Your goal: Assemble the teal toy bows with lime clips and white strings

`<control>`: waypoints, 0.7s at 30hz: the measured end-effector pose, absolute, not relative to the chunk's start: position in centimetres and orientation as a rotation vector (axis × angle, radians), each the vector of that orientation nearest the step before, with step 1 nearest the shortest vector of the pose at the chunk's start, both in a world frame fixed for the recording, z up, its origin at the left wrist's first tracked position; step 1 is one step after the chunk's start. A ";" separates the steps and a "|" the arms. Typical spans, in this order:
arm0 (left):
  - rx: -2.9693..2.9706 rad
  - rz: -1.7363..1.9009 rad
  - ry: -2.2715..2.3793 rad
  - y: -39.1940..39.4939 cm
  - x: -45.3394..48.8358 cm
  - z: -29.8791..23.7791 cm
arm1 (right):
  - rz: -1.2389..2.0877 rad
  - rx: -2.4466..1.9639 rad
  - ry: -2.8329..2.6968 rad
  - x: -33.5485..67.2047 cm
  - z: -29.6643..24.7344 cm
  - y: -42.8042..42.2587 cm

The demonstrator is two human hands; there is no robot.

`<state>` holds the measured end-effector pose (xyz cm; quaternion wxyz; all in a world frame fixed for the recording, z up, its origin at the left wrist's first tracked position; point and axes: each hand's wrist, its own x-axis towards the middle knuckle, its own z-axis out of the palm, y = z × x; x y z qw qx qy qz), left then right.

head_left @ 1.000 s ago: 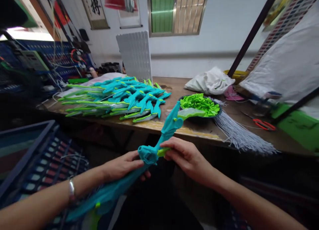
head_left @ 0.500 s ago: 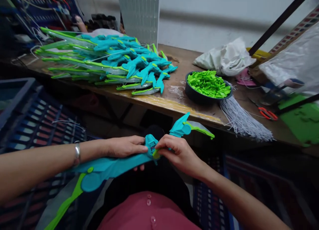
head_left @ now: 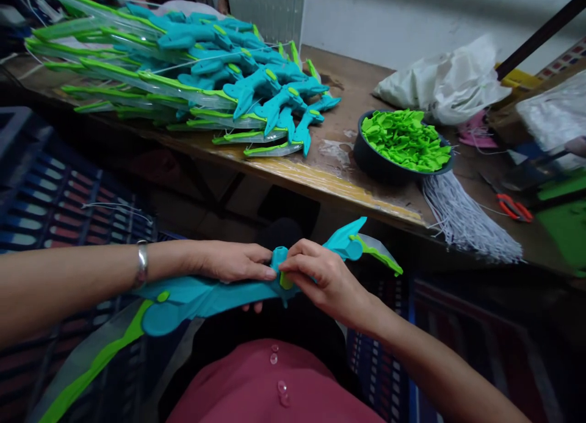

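Note:
A teal toy bow [head_left: 215, 300] with lime-green limbs lies across my lap, its left end close to the camera and its far end out to the right. My left hand [head_left: 229, 262] is closed around the teal body just left of the middle, thumb and palm above and some fingertips showing below. Against the middle part, my right hand [head_left: 320, 276] pinches a small lime-green plastic piece [head_left: 286, 281]. My fingers partly cover that piece, so how it sits on the bow is hard to see.
A pile of similar toy bows [head_left: 251, 96] covers the left of the workbench [head_left: 339, 191]. On the right are a dark bowl [head_left: 379, 166] of green pieces [head_left: 407, 141], white strings [head_left: 473, 221], a red-handled tool [head_left: 515, 207] and a white bag [head_left: 439, 84]. Blue crates [head_left: 59, 227] stand below.
The view has shifted, so the bench things look higher and larger. The bow's middle part has turned; its slotted opening no longer shows. Both hands keep their hold.

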<state>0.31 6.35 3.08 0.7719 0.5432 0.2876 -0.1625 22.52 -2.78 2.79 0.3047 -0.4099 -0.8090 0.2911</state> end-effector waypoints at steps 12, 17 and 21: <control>1.347 -0.358 0.567 6.8 0.7 2.2 | 1.133 -1.286 -1.989 22.3 1.0 -2.2; 1.712 -0.385 0.845 4.4 1.6 0.9 | 1.299 -1.430 -1.817 21.1 -2.3 -2.7; 1.899 -0.379 1.057 3.1 2.3 -0.1 | 1.276 -1.493 -1.700 20.3 -7.9 -3.5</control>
